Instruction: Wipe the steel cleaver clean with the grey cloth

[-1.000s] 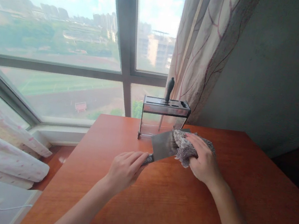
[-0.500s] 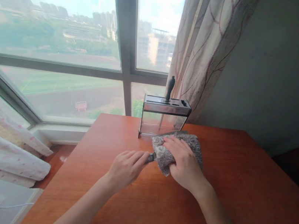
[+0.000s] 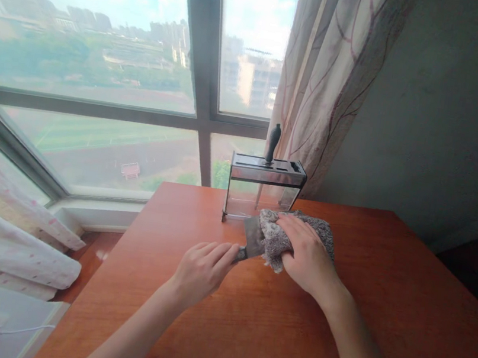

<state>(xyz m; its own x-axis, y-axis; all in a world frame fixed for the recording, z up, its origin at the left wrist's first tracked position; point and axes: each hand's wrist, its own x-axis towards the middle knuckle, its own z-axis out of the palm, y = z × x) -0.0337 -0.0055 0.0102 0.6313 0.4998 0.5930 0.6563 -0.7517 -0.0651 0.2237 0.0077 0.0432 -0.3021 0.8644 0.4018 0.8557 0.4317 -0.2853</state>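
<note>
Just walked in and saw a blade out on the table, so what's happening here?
A person is wiping a cleaver on the wooden table. The left hand grips its handle, while the right hand presses a grey cloth onto the blade, covering most of it. Just behind stands a clear knife block with one black-handled knife in it, by the window and curtain.

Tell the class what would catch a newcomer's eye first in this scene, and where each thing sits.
At the centre, the right hand presses a grey cloth over a cleaver blade, while the left hand grips its handle above the reddish wooden table. Just behind stands a clear knife block with one black handle sticking up. A wide window with a city view fills the left.
</note>
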